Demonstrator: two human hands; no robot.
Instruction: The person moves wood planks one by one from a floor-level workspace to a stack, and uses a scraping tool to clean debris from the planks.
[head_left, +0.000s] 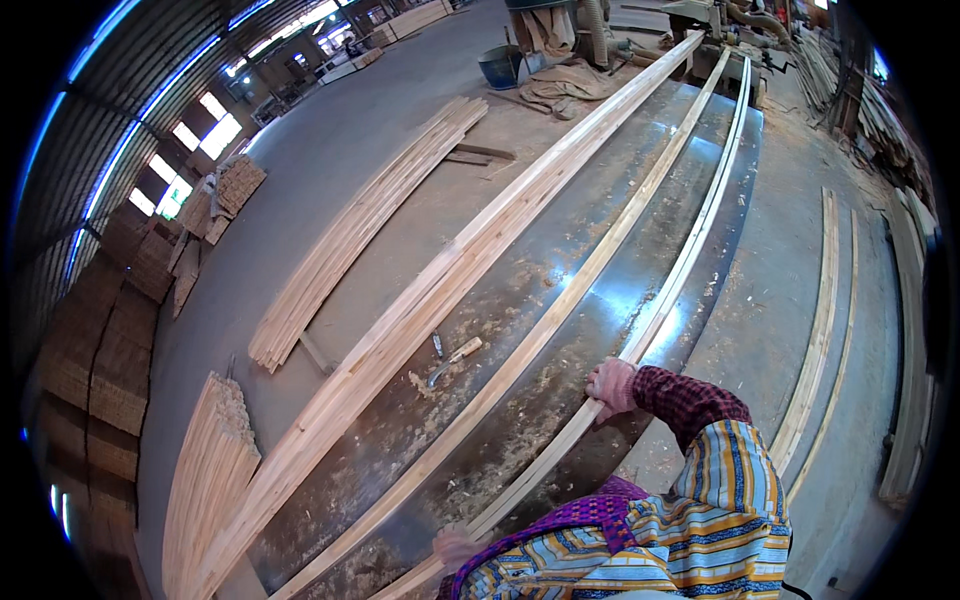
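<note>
Two pale, narrow wooden strips (690,262) run side by side along the right of a long metal table (655,240). My right hand (612,388) is closed around them, with its fingers over their edges. Near the lower edge, my left hand (455,545) is at the near part of the same strips. It is blurred and partly behind my sleeve, so its fingers do not show clearly. Another wooden strip (553,308) lies in the middle of the table. Along the left side rests a bundle of longer boards (400,320).
A hooked knife with a wooden handle (468,348) lies among shavings on the table. Stacked boards (370,220) lie on the floor to the left, with another stack (210,460) nearer. A machine (700,15) stands at the far end. Long strips (825,280) lie on the right floor.
</note>
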